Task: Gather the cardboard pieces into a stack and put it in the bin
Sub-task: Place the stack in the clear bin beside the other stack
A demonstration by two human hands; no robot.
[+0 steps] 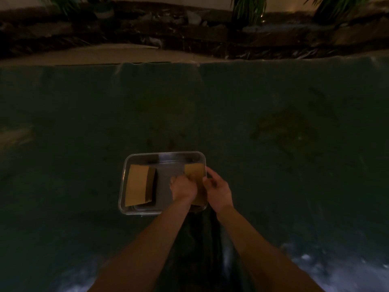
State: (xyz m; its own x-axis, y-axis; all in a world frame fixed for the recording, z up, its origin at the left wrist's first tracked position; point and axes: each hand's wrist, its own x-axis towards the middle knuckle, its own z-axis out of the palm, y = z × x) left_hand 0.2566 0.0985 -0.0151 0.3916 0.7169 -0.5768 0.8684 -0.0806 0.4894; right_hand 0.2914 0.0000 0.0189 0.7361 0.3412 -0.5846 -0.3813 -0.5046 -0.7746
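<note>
Brown cardboard pieces (194,175) stand at the right side of the clear rectangular plastic bin (164,155), grasped by left hand (182,189) and right hand (219,191), another brown cardboard stack (137,185) leaning left.

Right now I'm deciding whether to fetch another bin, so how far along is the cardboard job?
Nearly done, it seems. One cardboard stack already lies in the left side of the clear bin. In hand: the left hand and right hand are at a second cardboard piece by the bin's right wall. Left: releasing it, perhaps joining both piles. No loose cardboard is clearly visible on the dark floor.
</note>
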